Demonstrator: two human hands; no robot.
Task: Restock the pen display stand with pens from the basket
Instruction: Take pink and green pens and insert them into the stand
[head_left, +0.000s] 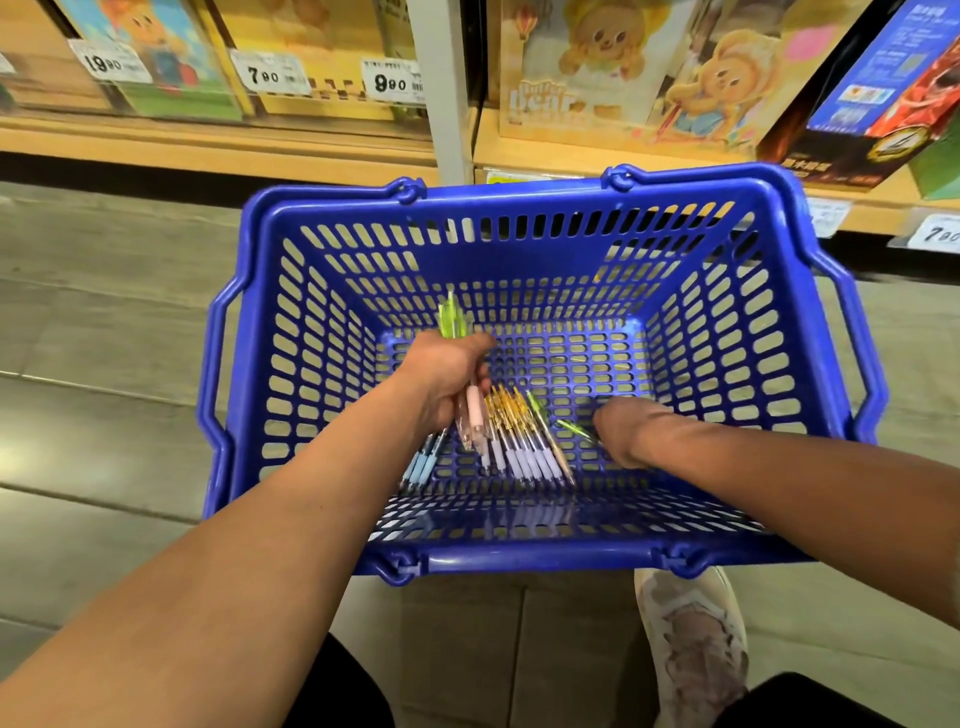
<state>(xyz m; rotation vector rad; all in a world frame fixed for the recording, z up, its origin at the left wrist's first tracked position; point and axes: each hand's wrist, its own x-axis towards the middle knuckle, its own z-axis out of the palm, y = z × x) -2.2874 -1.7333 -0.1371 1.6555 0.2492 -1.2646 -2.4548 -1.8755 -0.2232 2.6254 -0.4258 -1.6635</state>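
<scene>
1. left hand (447, 382) curled round a bunch of pens (474, 410), inside the basket (519, 205).
2. right hand (626, 431) low in basket beside a green pen (574, 429); fingers hidden, grip can't tell.
3. loose pens (524, 457) lie on basket floor.

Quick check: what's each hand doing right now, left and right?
Left hand: gripping a bunch of pens inside the basket.
Right hand: low in the basket by a green pen; fingers hidden, cannot tell.

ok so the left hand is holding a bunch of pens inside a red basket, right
Not quite: the basket is blue, not red. The head view shows the left hand holding a bunch of pens inside it.
</scene>
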